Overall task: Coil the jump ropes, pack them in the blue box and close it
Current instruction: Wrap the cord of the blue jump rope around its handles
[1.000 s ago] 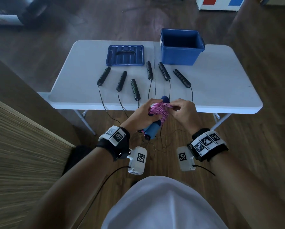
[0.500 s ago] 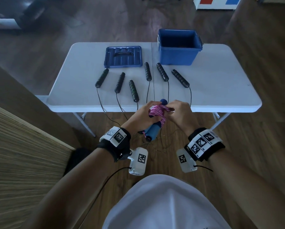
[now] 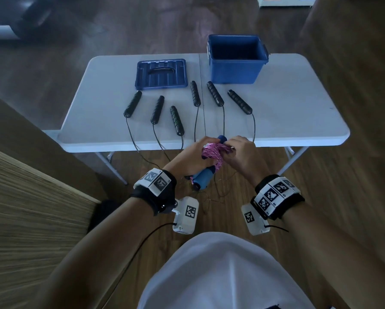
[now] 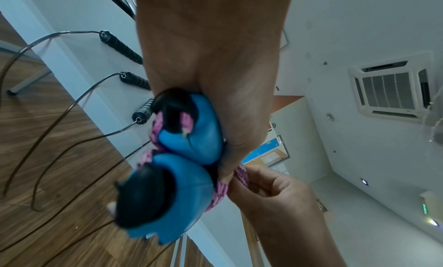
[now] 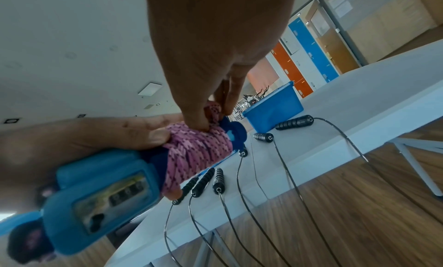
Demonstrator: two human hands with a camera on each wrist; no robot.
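Your left hand [image 3: 188,158] grips the blue handles [image 3: 203,178] together so the pink rope [image 3: 213,153] stays wound, while your right hand [image 3: 240,156] pinches its loose end to tuck it. The box [image 3: 237,68] stands open, far right on the table [image 3: 287,112], ready for it.

Gym or recreation hall, coloured lockers [image 5: 309,49], exercise bikes [image 5: 254,97], wood floor [image 3: 343,175]

Six black handles [image 3: 176,120] lay on the tabletop [image 3: 287,112], with one blue box [image 3: 237,60], one lid [image 3: 161,74]; two blue handles [image 4: 189,157] were held
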